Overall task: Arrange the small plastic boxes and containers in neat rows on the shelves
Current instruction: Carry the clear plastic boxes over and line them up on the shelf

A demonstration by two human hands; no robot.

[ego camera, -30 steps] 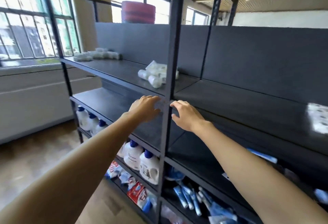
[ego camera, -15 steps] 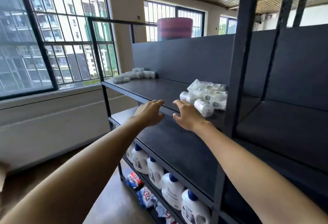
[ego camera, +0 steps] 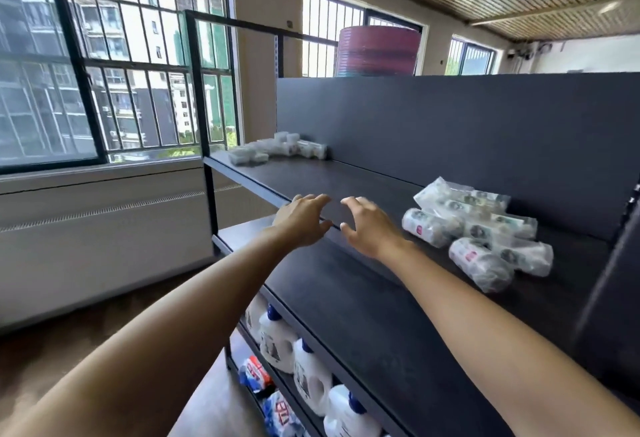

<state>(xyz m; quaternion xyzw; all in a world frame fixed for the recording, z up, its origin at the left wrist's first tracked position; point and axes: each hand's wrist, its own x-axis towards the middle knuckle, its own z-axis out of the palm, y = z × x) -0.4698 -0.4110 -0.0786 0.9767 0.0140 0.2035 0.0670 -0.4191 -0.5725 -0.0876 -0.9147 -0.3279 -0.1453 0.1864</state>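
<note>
Along the top shelf (ego camera: 363,180), boxes (ego camera: 277,149) sit clustered at its far left end, wrapped packs (ego camera: 478,228) lie at its right, and at its front edge the left hand (ego camera: 304,220) and right hand (ego camera: 367,225) hover side by side, fingers spread, holding nothing.

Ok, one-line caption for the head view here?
Both empty hands, left and right, reach over the top shelf toward small clear plastic boxes clustered at its far end.
</note>
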